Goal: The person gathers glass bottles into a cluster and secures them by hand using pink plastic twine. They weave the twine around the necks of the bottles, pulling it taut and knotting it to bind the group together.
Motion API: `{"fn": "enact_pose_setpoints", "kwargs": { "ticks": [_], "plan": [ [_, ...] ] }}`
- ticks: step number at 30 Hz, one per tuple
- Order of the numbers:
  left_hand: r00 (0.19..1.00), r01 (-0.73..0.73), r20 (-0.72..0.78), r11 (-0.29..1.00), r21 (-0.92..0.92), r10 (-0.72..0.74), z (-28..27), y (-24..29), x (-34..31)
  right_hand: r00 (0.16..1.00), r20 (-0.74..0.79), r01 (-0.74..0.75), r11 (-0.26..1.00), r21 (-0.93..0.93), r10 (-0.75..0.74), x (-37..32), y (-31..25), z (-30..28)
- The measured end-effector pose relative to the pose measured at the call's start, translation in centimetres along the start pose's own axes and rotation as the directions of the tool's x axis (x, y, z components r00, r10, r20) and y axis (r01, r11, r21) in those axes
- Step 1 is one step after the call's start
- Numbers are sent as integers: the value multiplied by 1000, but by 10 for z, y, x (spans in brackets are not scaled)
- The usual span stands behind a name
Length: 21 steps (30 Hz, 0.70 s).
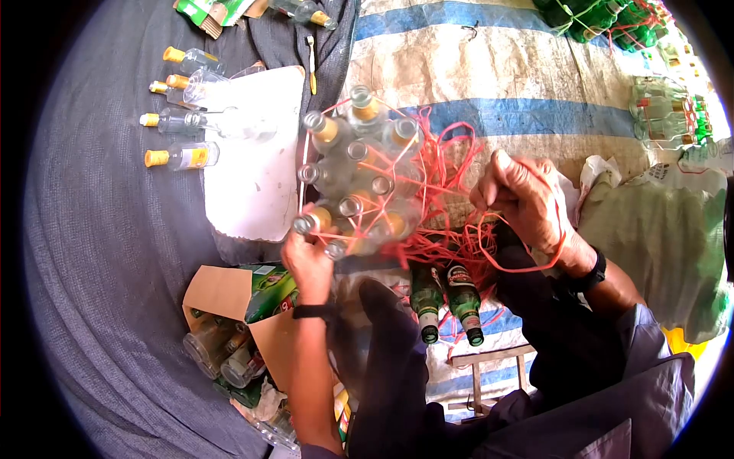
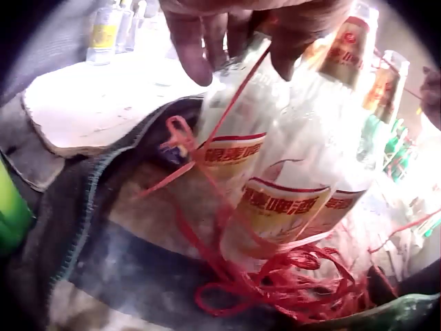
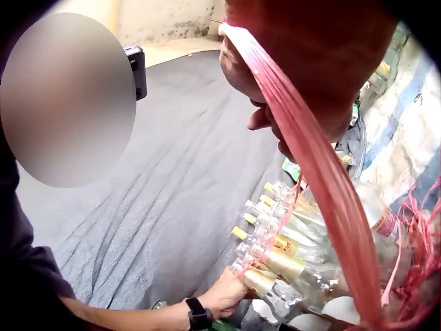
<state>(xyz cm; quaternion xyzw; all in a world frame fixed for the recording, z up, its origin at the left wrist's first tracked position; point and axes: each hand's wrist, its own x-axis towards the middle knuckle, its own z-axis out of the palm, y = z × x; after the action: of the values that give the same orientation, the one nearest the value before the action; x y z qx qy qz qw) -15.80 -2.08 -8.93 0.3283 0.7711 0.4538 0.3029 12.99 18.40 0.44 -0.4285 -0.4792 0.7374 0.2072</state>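
A bundle of clear glass beer bottles (image 1: 330,174) stands before me, red plastic twine (image 1: 447,157) criss-crossing between the necks. At its near left corner my left hand (image 1: 308,262) grips a bottle neck; in the left wrist view, the fingers (image 2: 196,58) reach down around the neck, over red-and-gold labels (image 2: 279,207). To the right of the bundle, my right hand (image 1: 527,200) is raised, fingers curled around the twine. A flat pink strand (image 3: 313,162) runs from that hand down toward the bottles in the right wrist view. Loose twine lies tangled beside the bundle.
Two green bottles (image 1: 462,294) lie near my legs, by a wooden stool (image 1: 489,358). Left are a white board (image 1: 256,187), yellow-capped bottles (image 1: 187,157) and a cardboard box (image 1: 218,294) holding bottles. Tied green bottles (image 1: 589,19) and a pale sack (image 1: 654,237) sit right.
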Motion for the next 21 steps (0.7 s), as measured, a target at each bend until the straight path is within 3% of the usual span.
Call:
{"fn": "enact_pose_setpoints", "kwargs": {
  "ticks": [2, 5, 7, 8, 10, 14, 17, 19, 20, 21],
  "plan": [
    [999, 33, 38, 990, -136, -28, -12, -14, 19, 999, 35, -7, 1000, -29, 8, -6, 1, 3],
    [996, -41, 77, 998, 39, 38, -16, -23, 16, 998, 36, 64, 991, -116, -61, -5, 2, 3],
    [993, 113, 44, 983, -144, -108, -9, -18, 6, 994, 62, 102, 974, -201, -91, 4, 14, -2],
    [998, 54, -8, 993, -108, -55, -3, -19, 2, 994, 61, 105, 974, -201, -94, 6, 15, -3],
    [999, 39, -16, 989, 145, -37, 2, -20, -4, 994, 78, 89, 984, -155, -78, 9, 18, -1],
    [999, -13, -51, 999, 31, 15, 8, -22, -3, 994, 105, 59, 974, -218, -36, 8, 12, 4],
    [996, 91, -7, 995, 29, -90, 9, -12, -6, 991, 98, 107, 970, -219, -87, 11, 18, 1],
    [960, 48, -250, 955, -294, -125, 23, 6, -22, 992, 79, 113, 971, -209, -99, 11, 21, -2],
    [960, 50, -248, 954, -296, -127, 28, 14, -32, 997, 58, 66, 987, -147, -58, 10, 23, -4],
    [925, 24, -376, 996, -83, -54, 30, 22, -46, 999, 41, 15, 996, -83, -12, 8, 25, -5]
  ]
}}
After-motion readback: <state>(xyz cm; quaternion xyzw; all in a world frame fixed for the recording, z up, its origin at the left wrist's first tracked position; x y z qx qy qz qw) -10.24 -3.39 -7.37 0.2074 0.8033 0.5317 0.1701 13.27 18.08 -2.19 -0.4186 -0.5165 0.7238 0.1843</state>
